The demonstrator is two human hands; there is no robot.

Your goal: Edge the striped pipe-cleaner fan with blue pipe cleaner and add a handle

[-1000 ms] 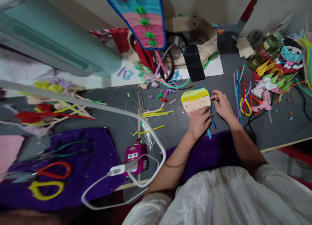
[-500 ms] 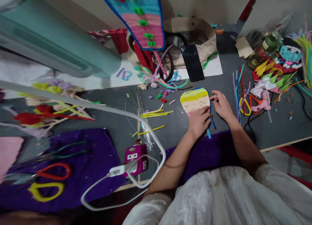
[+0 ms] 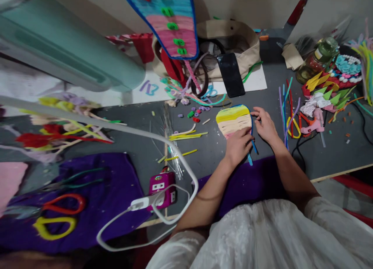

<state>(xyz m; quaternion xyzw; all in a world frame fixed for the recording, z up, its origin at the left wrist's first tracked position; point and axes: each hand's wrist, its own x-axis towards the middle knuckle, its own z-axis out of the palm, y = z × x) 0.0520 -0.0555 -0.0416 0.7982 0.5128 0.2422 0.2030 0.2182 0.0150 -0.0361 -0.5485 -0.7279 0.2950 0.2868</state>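
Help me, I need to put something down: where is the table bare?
Likely best: the gray table, front right, between the pink glue gun and the wooden edge. A smaller patch lies between the phone and the right hand. It's crowded around the green bottle.

From the striped piece on our desk, the black phone lies just beyond, the yellow strips to its left, the pink glue gun well to its right; our left hand presses its lower part.
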